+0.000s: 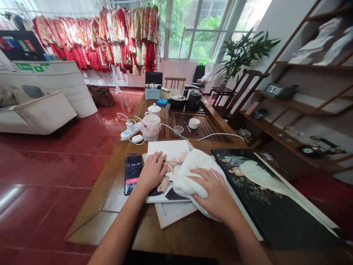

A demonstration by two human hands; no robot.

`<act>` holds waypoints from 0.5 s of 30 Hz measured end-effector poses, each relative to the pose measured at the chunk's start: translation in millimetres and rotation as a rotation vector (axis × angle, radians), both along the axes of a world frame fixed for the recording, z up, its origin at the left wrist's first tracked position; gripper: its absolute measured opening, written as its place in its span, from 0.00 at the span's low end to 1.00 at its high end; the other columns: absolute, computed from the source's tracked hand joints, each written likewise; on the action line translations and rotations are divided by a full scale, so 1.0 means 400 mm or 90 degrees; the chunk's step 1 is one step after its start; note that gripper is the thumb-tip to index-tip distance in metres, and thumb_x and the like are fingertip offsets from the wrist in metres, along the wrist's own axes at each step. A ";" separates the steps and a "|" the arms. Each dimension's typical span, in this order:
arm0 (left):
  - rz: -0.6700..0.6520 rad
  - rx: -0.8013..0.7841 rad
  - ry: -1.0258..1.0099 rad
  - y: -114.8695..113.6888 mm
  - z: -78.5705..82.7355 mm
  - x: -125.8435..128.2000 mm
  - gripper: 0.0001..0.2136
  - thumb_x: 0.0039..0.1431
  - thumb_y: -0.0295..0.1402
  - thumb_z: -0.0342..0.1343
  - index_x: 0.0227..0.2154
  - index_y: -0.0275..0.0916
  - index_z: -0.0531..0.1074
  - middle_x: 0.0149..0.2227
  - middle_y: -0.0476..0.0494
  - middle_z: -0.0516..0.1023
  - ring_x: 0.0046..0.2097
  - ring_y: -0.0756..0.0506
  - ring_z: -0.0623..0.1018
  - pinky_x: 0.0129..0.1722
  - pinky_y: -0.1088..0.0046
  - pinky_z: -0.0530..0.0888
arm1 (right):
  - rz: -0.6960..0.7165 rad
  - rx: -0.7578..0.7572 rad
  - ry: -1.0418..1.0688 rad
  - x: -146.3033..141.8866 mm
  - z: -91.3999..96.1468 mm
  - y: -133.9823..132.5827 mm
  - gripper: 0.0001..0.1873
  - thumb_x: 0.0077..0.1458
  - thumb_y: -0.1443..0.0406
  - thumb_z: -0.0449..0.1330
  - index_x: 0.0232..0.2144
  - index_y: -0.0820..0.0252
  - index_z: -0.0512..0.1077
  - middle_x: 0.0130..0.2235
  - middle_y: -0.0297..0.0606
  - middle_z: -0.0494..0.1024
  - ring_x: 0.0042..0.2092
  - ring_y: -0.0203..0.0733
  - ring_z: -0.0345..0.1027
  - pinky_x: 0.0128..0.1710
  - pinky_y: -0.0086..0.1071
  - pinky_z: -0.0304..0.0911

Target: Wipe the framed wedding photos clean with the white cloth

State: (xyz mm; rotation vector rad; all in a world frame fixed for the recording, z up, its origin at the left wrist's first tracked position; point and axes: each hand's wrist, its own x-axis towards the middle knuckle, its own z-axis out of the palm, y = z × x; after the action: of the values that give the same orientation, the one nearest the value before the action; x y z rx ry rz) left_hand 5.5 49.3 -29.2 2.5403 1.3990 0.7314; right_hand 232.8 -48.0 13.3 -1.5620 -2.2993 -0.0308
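Note:
A framed wedding photo showing people lies flat on the wooden table, partly covered by my hands and a cloth. My left hand rests on its left part, fingers stretched out over the surface. On the right part of the picture sits a fluffy white cloth. My right hand presses on this cloth, fingers spread and slightly curled into it. Beneath the photo, another pale framed panel sticks out toward me. A phone with a lit timer screen lies just left of my left hand.
A larger dark photo panel lies on the table's right side. Farther back are a power strip, a white container, a tea tray with a white cup, and a black kettle. Wooden shelves stand right.

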 end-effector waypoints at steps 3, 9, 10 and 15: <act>-0.005 0.004 0.005 0.001 0.001 -0.001 0.17 0.67 0.36 0.44 0.55 0.40 0.64 0.60 0.39 0.64 0.62 0.41 0.62 0.61 0.56 0.59 | 0.001 0.011 -0.004 0.002 0.000 0.066 0.20 0.50 0.61 0.59 0.48 0.46 0.72 0.53 0.37 0.73 0.54 0.49 0.63 0.58 0.50 0.47; -0.006 0.011 0.009 -0.001 0.004 0.000 0.16 0.67 0.36 0.43 0.55 0.40 0.64 0.60 0.40 0.64 0.62 0.41 0.62 0.62 0.57 0.60 | -0.022 0.015 -0.005 -0.010 0.005 0.175 0.19 0.51 0.62 0.58 0.47 0.50 0.72 0.52 0.39 0.73 0.55 0.49 0.62 0.58 0.51 0.46; -0.004 0.010 0.008 -0.001 0.004 0.000 0.16 0.67 0.36 0.43 0.55 0.40 0.64 0.60 0.40 0.64 0.62 0.41 0.62 0.61 0.56 0.60 | -0.022 0.013 -0.006 -0.012 0.006 0.173 0.19 0.51 0.62 0.58 0.47 0.50 0.72 0.52 0.39 0.73 0.55 0.49 0.62 0.58 0.51 0.46; 0.006 0.006 0.002 -0.004 0.006 0.001 0.17 0.67 0.36 0.44 0.55 0.40 0.64 0.60 0.39 0.64 0.62 0.41 0.62 0.61 0.57 0.60 | 0.005 -0.005 0.004 -0.012 0.006 0.083 0.19 0.51 0.61 0.59 0.47 0.47 0.72 0.53 0.36 0.73 0.55 0.48 0.62 0.60 0.50 0.44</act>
State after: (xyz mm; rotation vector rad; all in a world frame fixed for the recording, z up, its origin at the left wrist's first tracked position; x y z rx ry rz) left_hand 5.8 47.7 -26.7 2.5447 1.4126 0.7366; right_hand 228.0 -14.9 15.6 -1.5547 -2.3038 -0.0144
